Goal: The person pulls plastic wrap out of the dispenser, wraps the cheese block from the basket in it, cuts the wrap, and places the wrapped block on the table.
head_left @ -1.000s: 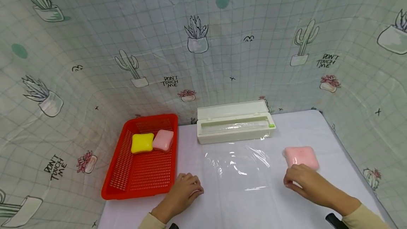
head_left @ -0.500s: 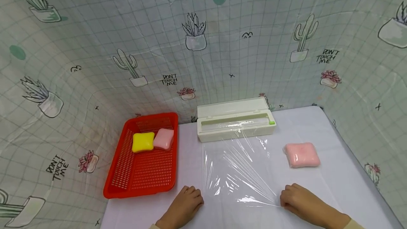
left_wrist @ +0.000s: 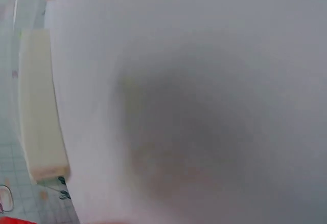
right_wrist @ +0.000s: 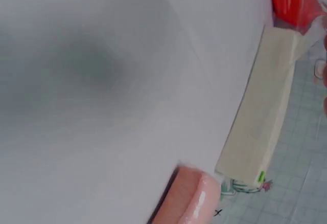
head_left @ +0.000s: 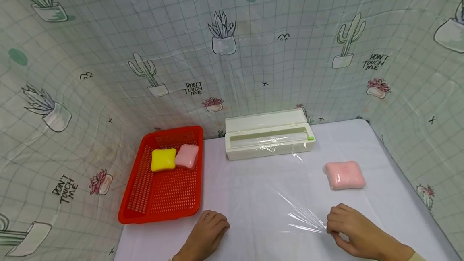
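A sheet of clear cling film (head_left: 304,217) stretches over the white table from a long white dispenser box (head_left: 270,148), whose lid stands up. At its near right corner my right hand (head_left: 357,230) pinches the film, and creases fan out from the fingertips. My left hand (head_left: 206,233) is at the near left side with fingers curled, seeming to pinch the other corner; its fingertips are hidden. Beyond the right hand lies a pink soap bar (head_left: 345,175), apparently wrapped in film. The right wrist view shows the dispenser box (right_wrist: 258,106) and the soap bar (right_wrist: 186,198).
A red plastic basket (head_left: 145,216) stands at the left, holding a yellow soap bar (head_left: 163,160) and a pink soap bar (head_left: 187,156). A patterned cloth wall (head_left: 253,51) closes off the back and sides of the table.
From beside the wrapped pink soap bar, my right hand came nearer and took hold of the film's corner. The film was pulled taut, with creases now running toward that hand. My left hand shifted slightly.
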Demonstrator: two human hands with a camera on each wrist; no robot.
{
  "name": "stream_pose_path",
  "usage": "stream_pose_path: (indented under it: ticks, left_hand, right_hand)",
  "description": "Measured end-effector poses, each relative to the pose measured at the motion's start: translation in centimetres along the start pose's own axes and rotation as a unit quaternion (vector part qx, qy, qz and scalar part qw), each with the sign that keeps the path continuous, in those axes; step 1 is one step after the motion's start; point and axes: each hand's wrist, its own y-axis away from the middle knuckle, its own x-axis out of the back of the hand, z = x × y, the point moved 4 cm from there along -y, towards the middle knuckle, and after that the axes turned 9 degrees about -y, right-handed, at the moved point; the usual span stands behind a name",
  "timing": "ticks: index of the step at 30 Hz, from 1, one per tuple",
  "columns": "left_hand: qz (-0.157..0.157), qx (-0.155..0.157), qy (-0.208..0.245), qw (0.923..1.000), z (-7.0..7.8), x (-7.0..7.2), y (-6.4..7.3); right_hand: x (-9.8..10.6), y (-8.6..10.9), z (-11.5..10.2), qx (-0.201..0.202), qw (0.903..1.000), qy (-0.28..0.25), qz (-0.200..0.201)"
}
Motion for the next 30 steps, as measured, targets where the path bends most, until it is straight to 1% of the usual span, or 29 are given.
stream_pose_path:
  ticks: [2,4,6,9,11,12,13,15,16,18,19,20,22,24,25,27,28,30]
  left_hand:
    - [0.054,-0.001,0.01,0.9985,0.2,0.7,-0.7]
    - [0.114,-0.004,0.013,0.9934,0.4,1.6,-1.6]
    - [0.168,-0.008,0.009,0.9858,0.7,2.6,-2.7]
    - [0.238,-0.019,-0.003,0.9711,1.1,3.8,-4.3]
    - [0.26,-0.032,-0.007,0.9649,1.4,4.4,-5.2]
    - [0.265,-0.04,-0.009,0.9634,1.5,4.6,-5.4]
    - [0.262,-0.049,-0.01,0.9638,1.7,4.7,-5.6]
    - [0.227,-0.064,-0.009,0.9717,1.9,4.5,-5.4]
    - [0.199,-0.072,-0.009,0.9773,2.0,4.2,-5.1]
    - [0.128,-0.09,-0.014,0.9876,2.2,3.4,-4.1]
    - [0.088,-0.097,-0.017,0.9912,2.4,2.8,-3.4]
    - [0.049,-0.109,-0.024,0.9926,2.5,2.2,-2.7]
    - [-0.018,-0.134,-0.038,0.9901,2.8,0.9,-1.5]
    - [-0.075,-0.16,-0.057,0.9826,3.2,-0.4,-0.3]
    - [-0.099,-0.171,-0.069,0.9778,3.4,-1.0,0.2]
    - [-0.142,-0.187,-0.086,0.9682,3.8,-2.0,0.9]
    - [-0.159,-0.192,-0.095,0.9638,3.9,-2.4,1.1]
    - [-0.186,-0.194,-0.099,0.9581,4.1,-2.9,1.5]
  right_hand:
    - [0.9,-0.5,0.0,0.002,0.9996,0.008,0.026]
    - [1.8,-1.0,-0.1,0.012,0.998,0.017,0.06]
    - [2.6,-1.5,-0.2,0.016,0.9951,0.032,0.092]
    - [3.7,-2.1,-0.3,0.02,0.9884,0.056,0.14]
    - [4.2,-2.2,-0.3,0.021,0.9849,0.067,0.158]
    - [4.3,-2.1,-0.3,0.023,0.9839,0.067,0.164]
    - [4.3,-1.9,-0.2,0.025,0.9839,0.066,0.164]
    - [3.9,-1.2,0.0,0.025,0.987,0.061,0.147]
    - [3.5,-0.7,0.1,0.022,0.9896,0.058,0.129]
    - [2.6,0.5,0.3,0.016,0.9947,0.052,0.088]
    - [2.1,1.1,0.3,0.009,0.9968,0.052,0.06]
    - [1.5,1.8,0.3,0.004,0.9981,0.051,0.035]
    - [0.4,3.0,0.4,-0.005,0.9987,0.049,-0.007]
    - [-0.7,3.9,0.5,-0.011,0.9984,0.042,-0.036]
    - [-1.1,4.2,0.6,-0.015,0.9979,0.039,-0.049]
    - [-2.0,4.8,0.6,-0.021,0.9971,0.033,-0.066]
    - [-2.3,5.0,0.6,-0.024,0.9965,0.032,-0.073]
    - [-2.9,5.4,0.6,-0.034,0.9956,0.028,-0.083]
